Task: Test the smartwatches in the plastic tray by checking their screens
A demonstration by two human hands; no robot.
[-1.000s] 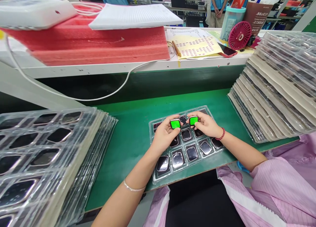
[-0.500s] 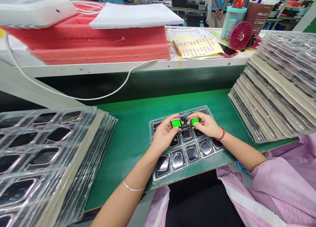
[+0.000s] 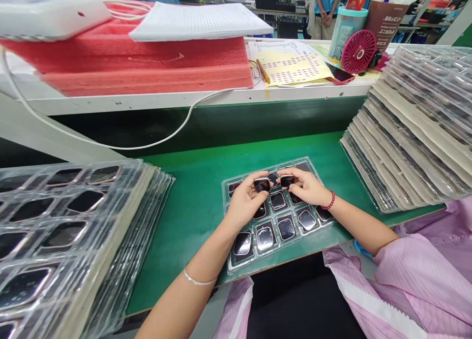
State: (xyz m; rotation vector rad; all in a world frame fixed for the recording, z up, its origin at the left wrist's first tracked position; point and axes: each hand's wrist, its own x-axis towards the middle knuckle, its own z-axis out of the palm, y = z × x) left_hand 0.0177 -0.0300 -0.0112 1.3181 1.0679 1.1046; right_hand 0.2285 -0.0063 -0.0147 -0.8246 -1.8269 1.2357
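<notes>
Between the fingers and thumb of my left hand (image 3: 245, 199) is a smartwatch (image 3: 262, 185) without a strap, its screen dark. My right hand (image 3: 309, 187) grips a second strapless smartwatch (image 3: 287, 181), also dark. Both are held side by side, a small gap apart, above a clear plastic tray (image 3: 236, 267). Square dark watch faces with pale metal rims sit in the tray's pockets, among them a watch (image 3: 286, 229) in the front row. My hands and the held watches hide part of the tray's back rows.
Stacked watch trays stand at the left (image 3: 110, 260) and right (image 3: 409, 147) of the green bench (image 3: 191, 206). On the shelf behind are red foam (image 3: 155, 63), a paper pad (image 3: 201, 21), a phone (image 3: 339, 75) and a pink fan (image 3: 359, 51). A white cable (image 3: 147, 146) hangs down. A person (image 3: 326, 7) stands beyond.
Both held watch screens have gone from bright green to dark. My hands stay nearly in place, each with its watch; the view has shifted very slightly.
</notes>
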